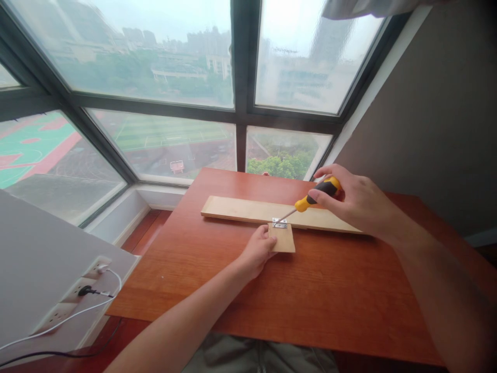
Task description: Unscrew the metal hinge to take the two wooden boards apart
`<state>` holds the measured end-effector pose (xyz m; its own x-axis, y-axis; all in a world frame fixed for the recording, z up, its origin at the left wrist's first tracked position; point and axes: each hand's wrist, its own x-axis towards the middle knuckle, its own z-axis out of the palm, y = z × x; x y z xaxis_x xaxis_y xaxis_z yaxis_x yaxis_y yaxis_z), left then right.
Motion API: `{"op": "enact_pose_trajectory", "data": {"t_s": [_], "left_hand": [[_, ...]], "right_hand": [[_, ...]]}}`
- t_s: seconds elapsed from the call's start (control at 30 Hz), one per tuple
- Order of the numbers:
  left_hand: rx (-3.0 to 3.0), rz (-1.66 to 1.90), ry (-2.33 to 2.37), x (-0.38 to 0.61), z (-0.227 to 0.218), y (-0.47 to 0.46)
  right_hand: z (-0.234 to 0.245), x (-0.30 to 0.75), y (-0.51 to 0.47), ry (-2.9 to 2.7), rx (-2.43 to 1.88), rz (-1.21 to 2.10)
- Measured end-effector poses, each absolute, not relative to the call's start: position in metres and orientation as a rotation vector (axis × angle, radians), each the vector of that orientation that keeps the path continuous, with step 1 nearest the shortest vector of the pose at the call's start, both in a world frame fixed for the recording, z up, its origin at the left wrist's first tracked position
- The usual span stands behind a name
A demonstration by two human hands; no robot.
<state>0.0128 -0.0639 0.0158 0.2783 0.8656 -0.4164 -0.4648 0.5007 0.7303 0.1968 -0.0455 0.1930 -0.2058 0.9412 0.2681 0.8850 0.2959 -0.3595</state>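
A long pale wooden board (240,210) lies across the far part of a reddish wooden table (310,290). A small square wooden piece (284,239) lies against its near edge, joined by a small metal hinge (279,223). My right hand (353,199) is closed round the yellow and black handle of a screwdriver (315,196), whose tip rests on the hinge. My left hand (257,251) presses on the left edge of the small piece, its fingers curled over it.
Large windows (163,77) rise behind the table, and a grey wall (438,114) stands at the right. At lower left a white surface carries wall sockets (83,290) with a white cable and a black one plugged in. The table's near edge is close to my body.
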Motion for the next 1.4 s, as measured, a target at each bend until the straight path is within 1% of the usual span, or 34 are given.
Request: {"op": "enact_pose_trajectory", "data": {"t_s": [0.07,0.13,0.4,0.57,0.7,0.77,0.9,1.03,1.1,1.23,1.4], "left_hand": [[0.530,0.944,0.909,0.013,0.018,-0.064],[0.531,0.938,0.922,0.012,0.021,-0.065],[0.549,0.936,0.926,0.012,0.019,-0.065],[0.545,0.946,0.919,0.012,0.016,-0.064],[0.539,0.952,0.913,0.012,0.016,-0.064],[0.530,0.953,0.909,0.012,0.017,-0.064],[0.515,0.955,0.890,0.012,0.018,-0.065],[0.506,0.977,0.860,0.012,0.016,-0.065],[0.508,0.980,0.850,0.012,0.014,-0.065],[0.510,0.970,0.860,0.012,0.013,-0.064],[0.516,0.965,0.856,0.012,0.014,-0.064]], "right_hand": [[0.193,0.196,-0.044,-2.095,-1.709,0.098],[0.192,0.199,-0.043,-2.087,-1.705,0.129],[0.182,0.225,-0.038,-1.961,-1.373,0.662],[0.181,0.223,-0.038,-1.808,-1.297,0.668],[0.166,0.205,-0.036,-1.893,-1.234,0.846],[0.152,0.192,-0.033,-2.022,-1.254,0.767],[0.118,0.169,-0.025,-2.224,-1.493,0.434],[0.091,0.159,-0.018,-2.314,-1.537,0.450],[0.084,0.155,-0.016,-2.360,-1.641,0.353],[0.080,0.145,-0.015,-2.434,-1.982,0.108],[0.078,0.136,-0.013,-2.555,-1.999,0.153]]}}
